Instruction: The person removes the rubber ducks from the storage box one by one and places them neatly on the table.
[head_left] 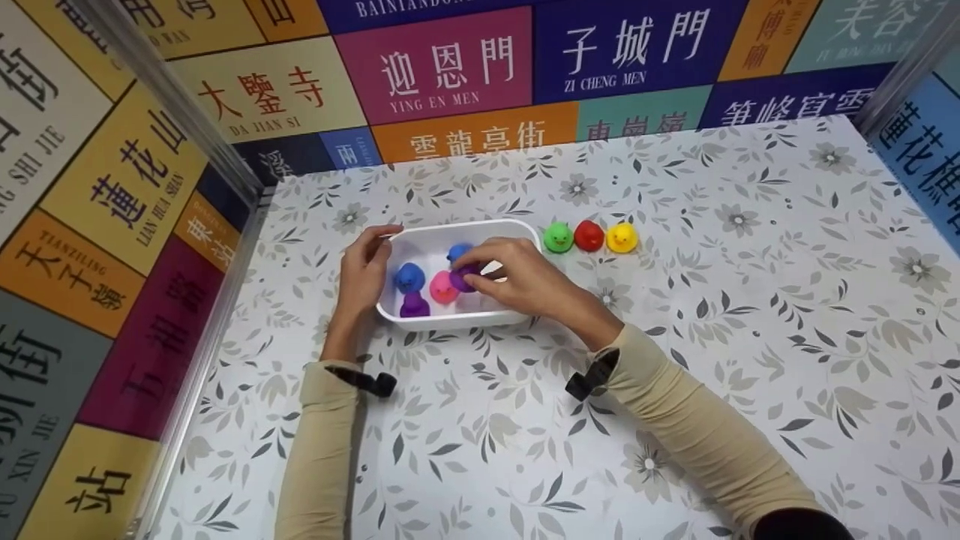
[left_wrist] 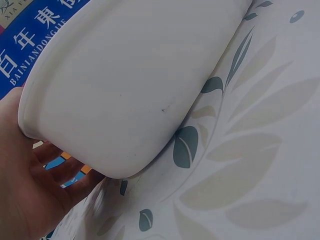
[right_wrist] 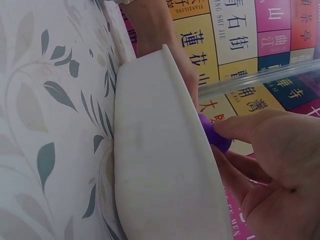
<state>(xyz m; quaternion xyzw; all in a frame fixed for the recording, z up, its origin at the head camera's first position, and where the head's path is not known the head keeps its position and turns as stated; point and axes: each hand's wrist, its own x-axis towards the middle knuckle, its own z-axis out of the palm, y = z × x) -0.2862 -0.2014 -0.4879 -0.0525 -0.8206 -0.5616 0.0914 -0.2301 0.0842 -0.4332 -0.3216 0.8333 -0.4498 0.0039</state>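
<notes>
1. The left hand (head_left: pixel 365 266) is at one end of the white tub (head_left: pixel 459 323), its grip partly closed: in the left wrist view the fingers curve along the outer wall beneath the rim.
2. The right hand (head_left: pixel 529 276) reaches over the tub's other end, its grip narrowed to a pinch, thumb and fingertips on a purple duck (head_left: pixel 463 280).
3. That duck is over the tub's interior; in the right wrist view it shows past the rim.
4. Inside the tub, a pink duck (head_left: pixel 442 288) is just beside the pinched one, and a blue duck (head_left: pixel 459 253) is partly hidden by the right hand.
5. Near the left hand, another blue duck (head_left: pixel 409 277) sits close against a second purple duck (head_left: pixel 414 305).
6. Outside, just beyond the right end, a green duck (head_left: pixel 558 238), a red duck (head_left: pixel 589 235) and a yellow duck (head_left: pixel 622 238) form a row.
7. The tub stands on the leaf-patterned worktop (head_left: pixel 720 315), before colourful lettered panels (head_left: pixel 442 71).
</notes>
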